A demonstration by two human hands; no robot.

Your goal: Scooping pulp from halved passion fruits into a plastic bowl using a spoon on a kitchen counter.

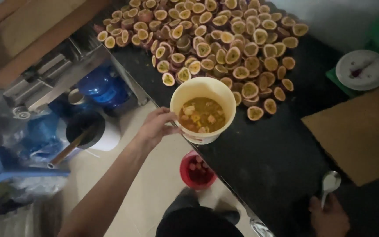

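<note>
My left hand (156, 126) grips the near rim of a cream plastic tub (203, 87) that holds yellow-orange passion fruit pulp (202, 115). The tub sits at the edge of a black counter (268, 158). Just behind it lies a big heap of halved passion fruits (216, 39), cut sides up. My right hand (330, 217) is at the lower right, closed on the handle of a metal spoon (330, 182) whose bowl points up over the counter.
A red bucket (197, 170) with dark fruit shells stands on the floor below the counter edge. A brown cardboard sheet (360, 136) and a white plate (362, 69) lie at right. A blue water jug (101, 87), a black pot (84, 128) and a cardboard box (31, 30) are at left.
</note>
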